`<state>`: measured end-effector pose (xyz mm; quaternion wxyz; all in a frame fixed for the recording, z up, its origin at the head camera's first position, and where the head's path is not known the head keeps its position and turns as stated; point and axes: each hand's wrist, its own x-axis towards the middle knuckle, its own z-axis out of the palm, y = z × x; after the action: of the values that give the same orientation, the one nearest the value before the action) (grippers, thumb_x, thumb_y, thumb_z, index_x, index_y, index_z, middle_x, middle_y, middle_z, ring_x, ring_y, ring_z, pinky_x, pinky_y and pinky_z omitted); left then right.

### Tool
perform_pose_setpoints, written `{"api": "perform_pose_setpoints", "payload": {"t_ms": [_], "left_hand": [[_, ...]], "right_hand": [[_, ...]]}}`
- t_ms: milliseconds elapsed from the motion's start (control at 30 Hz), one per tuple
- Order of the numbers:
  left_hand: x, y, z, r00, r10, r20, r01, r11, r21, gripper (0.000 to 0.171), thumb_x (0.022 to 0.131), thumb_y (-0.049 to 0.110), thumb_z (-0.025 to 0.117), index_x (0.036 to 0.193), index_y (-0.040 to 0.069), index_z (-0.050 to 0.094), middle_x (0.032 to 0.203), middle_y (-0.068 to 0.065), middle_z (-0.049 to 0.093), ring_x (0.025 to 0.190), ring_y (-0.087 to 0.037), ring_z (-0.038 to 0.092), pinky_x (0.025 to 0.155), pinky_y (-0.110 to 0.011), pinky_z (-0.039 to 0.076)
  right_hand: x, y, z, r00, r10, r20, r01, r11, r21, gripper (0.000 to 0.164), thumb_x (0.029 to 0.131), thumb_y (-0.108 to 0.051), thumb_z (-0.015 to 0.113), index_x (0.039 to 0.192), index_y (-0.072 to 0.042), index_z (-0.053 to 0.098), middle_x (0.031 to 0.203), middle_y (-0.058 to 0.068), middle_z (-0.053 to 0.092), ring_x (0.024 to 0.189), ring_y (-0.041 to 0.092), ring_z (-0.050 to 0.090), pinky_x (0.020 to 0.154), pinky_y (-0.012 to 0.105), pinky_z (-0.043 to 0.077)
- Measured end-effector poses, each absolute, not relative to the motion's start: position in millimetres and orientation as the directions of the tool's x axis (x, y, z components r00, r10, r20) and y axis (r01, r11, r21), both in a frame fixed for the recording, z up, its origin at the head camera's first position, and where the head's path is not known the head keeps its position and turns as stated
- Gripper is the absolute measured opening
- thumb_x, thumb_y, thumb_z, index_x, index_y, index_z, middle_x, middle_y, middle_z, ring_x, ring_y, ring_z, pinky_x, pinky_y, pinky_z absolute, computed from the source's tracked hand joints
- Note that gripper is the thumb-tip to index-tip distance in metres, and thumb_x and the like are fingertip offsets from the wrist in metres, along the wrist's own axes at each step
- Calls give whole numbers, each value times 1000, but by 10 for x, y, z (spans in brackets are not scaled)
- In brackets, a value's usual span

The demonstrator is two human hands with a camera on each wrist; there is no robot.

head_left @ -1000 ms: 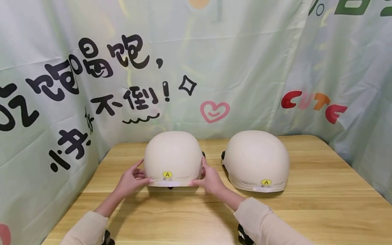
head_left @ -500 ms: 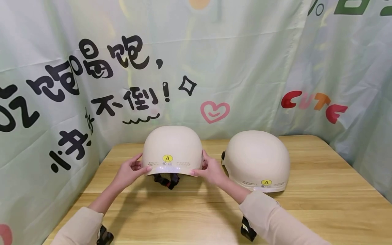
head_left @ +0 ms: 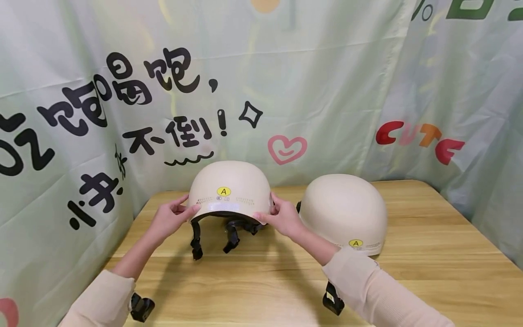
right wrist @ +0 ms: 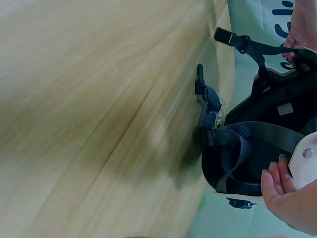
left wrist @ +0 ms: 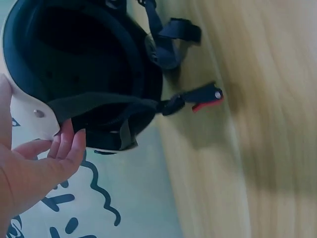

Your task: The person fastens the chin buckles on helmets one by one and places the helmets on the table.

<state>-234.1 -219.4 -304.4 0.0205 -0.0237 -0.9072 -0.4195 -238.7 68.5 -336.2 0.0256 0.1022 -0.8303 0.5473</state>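
Toward the far side of the desk [head_left: 229, 293], a cream helmet [head_left: 229, 181] sits between somebody's left hand [head_left: 169, 220] and right hand [head_left: 283, 218], one on each side of it. Both hands have a proper pinch on the rim, with thumb and fingers parted only about as much as the edge needs. From the head view, each thumb is on the outside of the shell near a front corner. Left wrist view shows bent fingertips tucked at the side edge, right by a dark strap [left wrist: 89, 102]. Right wrist view has that hand's fingers hooked inside the edge next to a rivet [right wrist: 307, 153]; can't see its thumb from there.

Front of the helmet is tipped up, so you can see into the black lining [left wrist: 84, 44], and a buckle [left wrist: 205, 96] with a bit of red dangles over the wood. Can't tell if the back edge touches anything. Up front there's a yellow "A" sticker [head_left: 224, 191].

Just right of it, a second helmet [head_left: 345, 209], same colour, rests on the desk, partly behind the right forearm. Behind everything hangs a pale printed cloth [head_left: 327, 91].
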Motion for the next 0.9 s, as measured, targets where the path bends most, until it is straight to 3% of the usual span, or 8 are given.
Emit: {"api": "perform_pose_setpoints", "payload": {"t_ms": [200,400,533,633,767,900], "left_hand": [[-2351,-2150,-2950,-998,-22,63,35,638,769,70,87,43,61,138,-1,41,94,-14,65,72,-8,51,57,-22,42],[-2320,-2110,-2800,-998,-49,33,-7,645,764,75,86,49,59,138,-1,40,80,-1,60,68,-8,48,56,-24,41],[-2284,-2083,-2710,-998,-68,-7,-48,632,773,77,85,51,57,138,-2,40,103,-14,62,72,-3,52,66,-21,45],[-2279,-2062,-2667,-996,-78,-44,-82,610,788,76,85,52,57,136,-3,42,122,-19,54,76,-1,52,72,-18,46],[-2294,-2047,-2626,-994,-89,-68,-109,612,784,74,85,54,56,131,-4,49,107,-9,56,73,-2,51,71,-17,45],[-2308,-2058,-2604,-995,-86,-52,-95,643,760,73,85,57,54,126,-4,54,87,-1,55,70,-4,50,70,-20,43]], "right_hand": [[-2381,705,-3302,-978,-149,143,-186,343,-921,77,80,-20,73,142,-2,31,61,3,53,49,9,36,44,21,29],[-2379,740,-3194,-982,-168,86,-142,353,-925,75,84,-23,69,142,3,29,67,5,57,52,9,41,46,21,29],[-2381,752,-3115,-984,-176,21,-84,359,-930,73,87,-26,66,142,3,29,75,10,62,60,18,56,49,21,36],[-2397,765,-3055,-981,-192,-15,-57,364,-930,68,89,-27,63,141,3,32,83,14,63,72,25,64,58,24,50],[-2420,777,-2985,-972,-225,-62,-25,364,-931,63,91,-28,59,140,2,35,97,20,63,78,25,65,76,36,56],[-2438,772,-2945,-969,-233,-77,-14,367,-930,61,92,-31,58,139,1,37,106,22,63,80,22,65,79,38,56]]}}
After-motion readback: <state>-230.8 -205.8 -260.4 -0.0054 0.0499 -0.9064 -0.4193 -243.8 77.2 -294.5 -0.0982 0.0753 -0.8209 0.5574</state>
